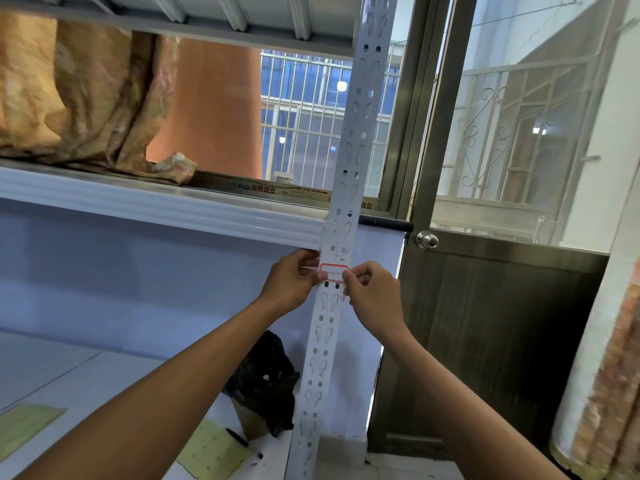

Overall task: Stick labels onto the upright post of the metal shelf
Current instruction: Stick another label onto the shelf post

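A white perforated upright post [349,161] of the metal shelf runs from top to bottom through the middle of the view. A white label with a red border [333,272] lies across the post just below the middle shelf rail. My left hand [294,282] pinches the label's left end. My right hand [370,289] pinches its right end with thumb and forefinger. Both hands press the label flat against the post.
A white shelf rail [156,206] meets the post on the left, with patterned fabric [79,98] on it. On the lower shelf lie a yellow-green backing sheet [211,452], a black pen [237,437] and a black plastic bag [266,375]. A door with a knob [426,240] stands right.
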